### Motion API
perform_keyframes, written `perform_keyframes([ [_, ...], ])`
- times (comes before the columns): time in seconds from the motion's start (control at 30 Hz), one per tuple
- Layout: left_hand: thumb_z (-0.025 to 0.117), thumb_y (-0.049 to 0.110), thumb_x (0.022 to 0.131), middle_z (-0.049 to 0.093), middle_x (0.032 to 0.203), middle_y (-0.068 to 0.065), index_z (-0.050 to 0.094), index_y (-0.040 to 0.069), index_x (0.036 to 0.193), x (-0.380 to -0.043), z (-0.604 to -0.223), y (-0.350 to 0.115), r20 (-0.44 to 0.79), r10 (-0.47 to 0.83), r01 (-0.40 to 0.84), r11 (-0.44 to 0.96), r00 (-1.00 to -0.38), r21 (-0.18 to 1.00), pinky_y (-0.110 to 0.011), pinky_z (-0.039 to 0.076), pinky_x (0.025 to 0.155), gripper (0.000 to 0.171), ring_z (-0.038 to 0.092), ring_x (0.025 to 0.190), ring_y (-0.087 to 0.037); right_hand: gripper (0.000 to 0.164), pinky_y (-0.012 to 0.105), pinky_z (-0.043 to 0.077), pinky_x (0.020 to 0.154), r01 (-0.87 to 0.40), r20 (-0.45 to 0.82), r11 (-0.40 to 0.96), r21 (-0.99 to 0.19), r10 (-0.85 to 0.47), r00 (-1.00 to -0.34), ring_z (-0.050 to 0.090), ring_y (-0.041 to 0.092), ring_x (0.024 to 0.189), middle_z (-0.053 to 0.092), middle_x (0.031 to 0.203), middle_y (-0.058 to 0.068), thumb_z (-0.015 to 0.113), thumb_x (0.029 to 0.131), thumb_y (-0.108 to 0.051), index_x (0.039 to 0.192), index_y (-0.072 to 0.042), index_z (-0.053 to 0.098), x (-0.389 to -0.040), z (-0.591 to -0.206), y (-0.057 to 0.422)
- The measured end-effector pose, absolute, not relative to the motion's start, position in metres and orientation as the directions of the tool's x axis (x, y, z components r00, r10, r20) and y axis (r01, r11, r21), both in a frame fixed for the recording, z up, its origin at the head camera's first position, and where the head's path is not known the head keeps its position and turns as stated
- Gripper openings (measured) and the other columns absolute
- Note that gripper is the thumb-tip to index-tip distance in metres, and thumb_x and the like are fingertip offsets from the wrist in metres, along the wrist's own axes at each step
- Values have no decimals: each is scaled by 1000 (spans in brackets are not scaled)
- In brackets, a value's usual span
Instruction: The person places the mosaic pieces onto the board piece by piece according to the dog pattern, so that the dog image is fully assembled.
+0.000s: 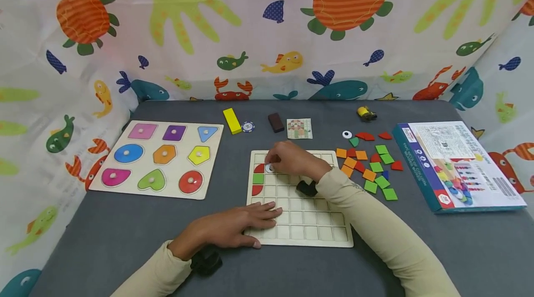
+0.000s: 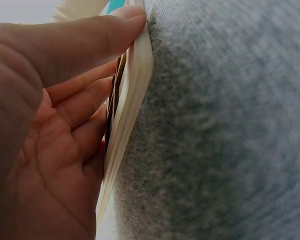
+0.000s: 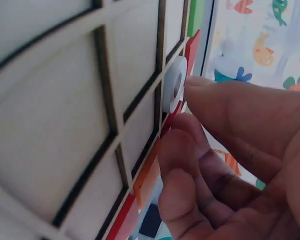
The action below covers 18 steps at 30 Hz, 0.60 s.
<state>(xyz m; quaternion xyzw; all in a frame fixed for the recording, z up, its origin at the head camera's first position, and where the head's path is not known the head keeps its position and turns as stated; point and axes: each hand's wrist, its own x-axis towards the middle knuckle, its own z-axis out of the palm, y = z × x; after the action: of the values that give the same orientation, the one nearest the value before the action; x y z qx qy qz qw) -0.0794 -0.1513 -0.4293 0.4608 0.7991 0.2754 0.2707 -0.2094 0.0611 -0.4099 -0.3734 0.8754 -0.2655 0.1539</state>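
A pale wooden grid board [image 1: 292,232] lies on the table before me. My right hand [image 1: 292,160] is over its top left, with thumb and fingertips pinching a white disc with a grey centre [image 3: 175,85] at a cell. Along the left column sit a red quarter-round piece [image 1: 257,190] and a green square [image 1: 257,179]. Red and orange pieces [image 3: 146,167] also show along the board's far edge in the right wrist view; the hand hides them in the head view. My left hand [image 1: 233,225] rests with spread fingers on the board's lower left, its thumb [image 2: 125,22] at the edge.
Several loose orange, green and red pieces [image 1: 375,167] lie right of the board, near a white disc [image 1: 346,135]. A blue box [image 1: 459,167] stands far right. A shape puzzle [image 1: 156,160] lies left. Behind are a yellow block [image 1: 232,121], a brown block [image 1: 276,122] and a patterned card [image 1: 299,129].
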Motion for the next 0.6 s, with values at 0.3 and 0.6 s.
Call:
perform_keyframes([
  [0.3, 67, 20, 93, 26, 158, 1, 41, 9, 148, -78, -429, -150, -181, 883, 569, 424, -434, 705, -41, 21, 114, 61, 14, 147, -20, 18, 37, 52, 82, -394, -71, 643, -657, -573, -816, 62, 20, 94, 69, 104, 6, 61, 97, -11, 109, -4, 73, -215, -409, 91],
  [0.6, 67, 19, 93, 25, 158, 3, 41, 11, 148, -79, -431, -151, -183, 879, 563, 429, -440, 707, -41, 20, 114, 62, 13, 147, -19, 23, 38, 52, 75, -337, -66, 677, -655, -495, -866, 61, 22, 85, 67, 102, 11, 60, 97, -11, 112, 1, 70, -227, -410, 146],
])
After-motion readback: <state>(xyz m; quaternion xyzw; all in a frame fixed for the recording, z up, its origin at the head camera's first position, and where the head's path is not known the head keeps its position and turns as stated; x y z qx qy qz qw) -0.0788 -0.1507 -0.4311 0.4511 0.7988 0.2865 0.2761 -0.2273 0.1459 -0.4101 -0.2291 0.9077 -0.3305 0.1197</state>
